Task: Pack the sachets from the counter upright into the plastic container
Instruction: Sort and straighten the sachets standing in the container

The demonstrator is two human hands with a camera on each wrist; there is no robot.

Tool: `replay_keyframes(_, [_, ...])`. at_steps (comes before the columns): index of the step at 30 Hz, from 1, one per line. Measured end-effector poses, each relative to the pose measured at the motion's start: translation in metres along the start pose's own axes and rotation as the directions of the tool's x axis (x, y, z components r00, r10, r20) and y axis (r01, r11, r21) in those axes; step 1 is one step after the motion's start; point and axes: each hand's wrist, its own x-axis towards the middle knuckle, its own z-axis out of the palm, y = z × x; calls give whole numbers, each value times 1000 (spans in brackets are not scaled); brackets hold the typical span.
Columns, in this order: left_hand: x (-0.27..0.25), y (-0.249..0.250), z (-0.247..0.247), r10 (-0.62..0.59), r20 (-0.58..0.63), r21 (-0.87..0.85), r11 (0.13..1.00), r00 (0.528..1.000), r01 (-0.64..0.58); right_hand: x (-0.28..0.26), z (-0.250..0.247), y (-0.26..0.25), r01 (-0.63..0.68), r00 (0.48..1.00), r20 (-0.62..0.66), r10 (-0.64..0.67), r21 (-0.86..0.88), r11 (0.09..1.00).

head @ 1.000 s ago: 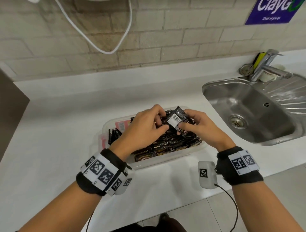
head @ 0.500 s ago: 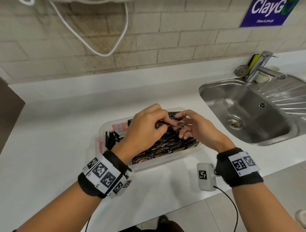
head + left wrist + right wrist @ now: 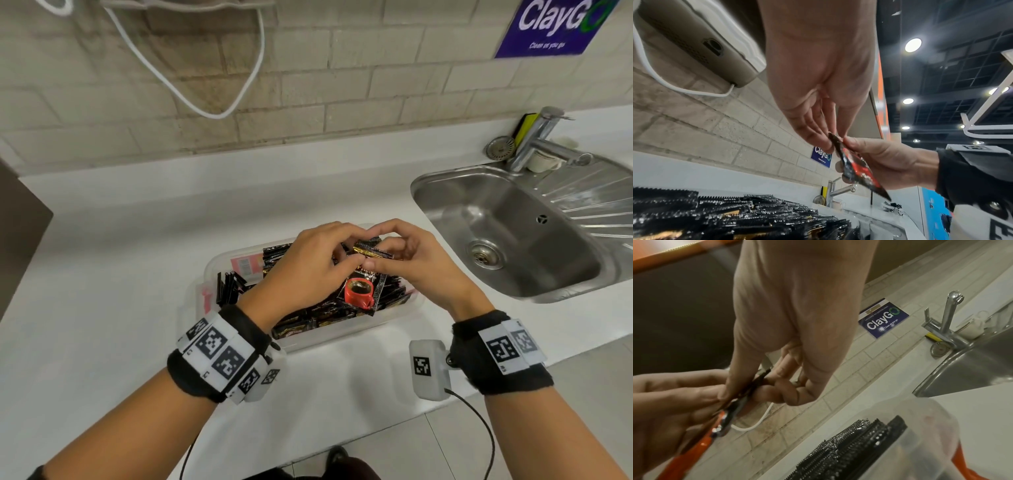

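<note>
Both hands meet just above the clear plastic container (image 3: 213, 274) on the white counter. My left hand (image 3: 344, 255) and right hand (image 3: 378, 251) pinch the top of a black sachet (image 3: 363, 291) printed with a red cup; it hangs face toward me. A black and gold strip (image 3: 373, 251) shows between the fingers; whether it is a second sachet I cannot tell. The left wrist view shows the sachet (image 3: 857, 168) edge-on between the left fingertips (image 3: 826, 141) and the right hand (image 3: 890, 165). Several black sachets (image 3: 322, 315) fill the container, some upright at its left end (image 3: 227, 286).
A steel sink (image 3: 513, 236) with a tap (image 3: 539, 137) lies to the right of the container. A white cable (image 3: 205, 109) hangs on the tiled wall behind. The counter's front edge (image 3: 342, 442) runs just below my wrists. Bare white counter (image 3: 102, 274) spreads left.
The sachet showed its barcode back a second ago, then lay edge-on between my hands. Now it has turned so the red cup faces me and it hangs downward.
</note>
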Motion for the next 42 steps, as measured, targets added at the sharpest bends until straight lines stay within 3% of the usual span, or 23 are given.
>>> replay_keyframes(5, [0,0,4,-114,-3,-132,985,993,113,-5,-10,6,19,1000,-24,-19,-10,1000])
replay_keyframes(8, [-3,-4,1,-178,-64,-175,971,982,164,-10,-17,12,-9,994,-105,-14,-216,976])
replay_keyframes(11, [-8,-6,-2,-231,-101,-197,958,968,209,-15,-20,25,-65,997,-63,35,-599,798])
replay_keyframes(14, [-13,-8,-2,-253,-92,-197,953,963,232,-17,-20,35,-92,988,20,154,-723,685])
replay_keyframes(23, [-19,-4,8,-242,12,-200,950,970,239,-1,-29,48,-122,982,19,186,-692,712])
replay_keyframes(27, [-22,-9,5,-283,-30,-213,939,959,271,0,-33,56,-180,974,-10,227,-647,741])
replay_keyframes(30, [-25,-13,5,-285,9,-236,931,959,279,2,-34,62,-184,975,-19,221,-623,761])
replay_keyframes(35, [-24,-15,16,-204,76,-123,969,976,213,6,-36,66,-159,986,-63,157,-662,733])
replay_keyframes(42, [-26,-6,41,-119,147,259,963,982,78,6,-36,67,-146,988,-67,137,-676,722])
